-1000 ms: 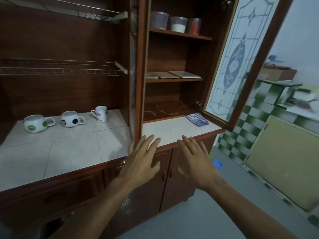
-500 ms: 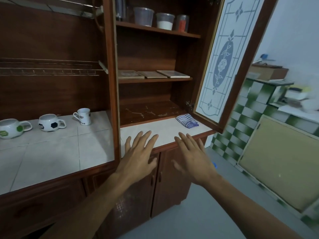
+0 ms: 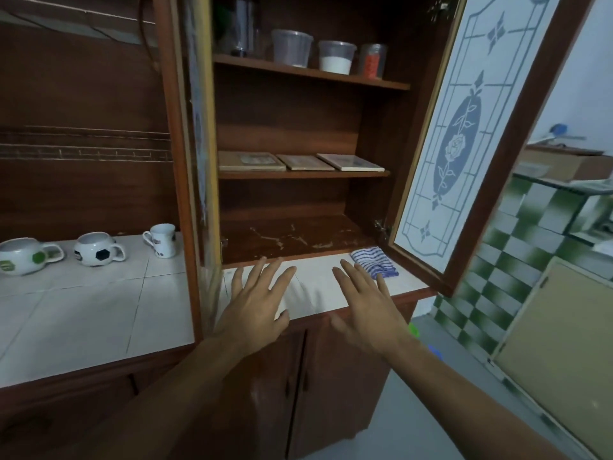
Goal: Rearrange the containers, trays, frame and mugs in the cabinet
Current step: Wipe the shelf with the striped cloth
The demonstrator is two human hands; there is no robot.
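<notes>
Your left hand (image 3: pixel 257 298) and right hand (image 3: pixel 366 303) are spread flat, holding nothing. A striped cloth (image 3: pixel 374 262) lies just past your right fingers.

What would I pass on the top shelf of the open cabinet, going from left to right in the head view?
tall dark jar → clear tub → tub with white contents → small jar with orange contents

I note the cabinet (image 3: pixel 285 121) dark reddish-brown, the counter (image 3: pixel 83 310) white-tiled. Cloth (image 3: pixel 374 262) — blue-and-white stripes. Door glass (image 3: pixel 431 200) frosted white, grey-blue rose motif. Left mug (image 3: pixel 23 257) white, green patches; middle mug (image 3: pixel 94 249) white, black football patches.
</notes>
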